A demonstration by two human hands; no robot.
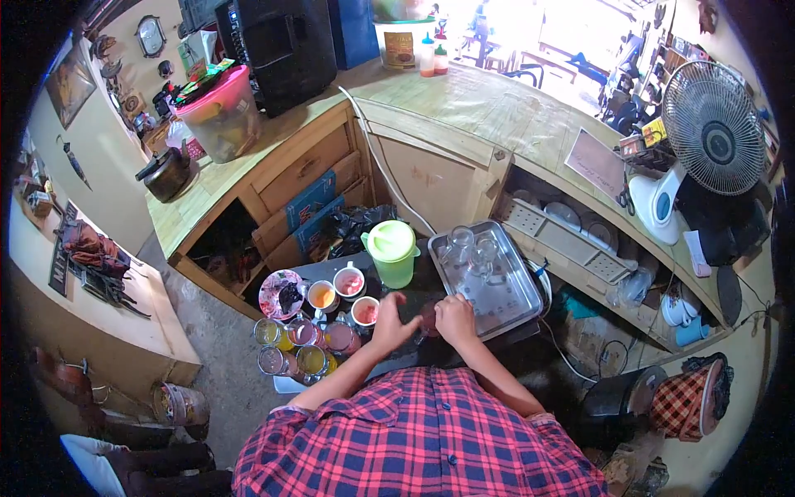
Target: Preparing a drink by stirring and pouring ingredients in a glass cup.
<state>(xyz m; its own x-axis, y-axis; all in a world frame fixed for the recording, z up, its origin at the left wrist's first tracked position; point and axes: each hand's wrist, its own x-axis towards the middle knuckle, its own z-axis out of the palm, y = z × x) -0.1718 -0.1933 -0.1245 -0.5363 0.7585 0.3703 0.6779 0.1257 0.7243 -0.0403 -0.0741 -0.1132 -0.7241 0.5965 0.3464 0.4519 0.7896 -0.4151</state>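
Observation:
My right hand [455, 318] is closed at the top of a glass mug with dark reddish contents [428, 320]; whether it grips the mug or something small above it, I cannot tell. To its left, my left hand [394, 323] is empty, its fingers apart. Beyond my hands stands a green plastic pitcher [395, 258] with a lid. White cups [349, 281] with pink or orange contents and several filled glass mugs [341, 337] stand at the left. A metal tray [528, 292] at the right holds empty glass mugs [483, 253].
A patterned plate [268, 292] bearing a dark item lies behind the mugs. The wooden counter [459, 105] curves around the low dark table. A white cable [391, 164] hangs down near the pitcher. At the lower left, part of another person [99, 463] shows.

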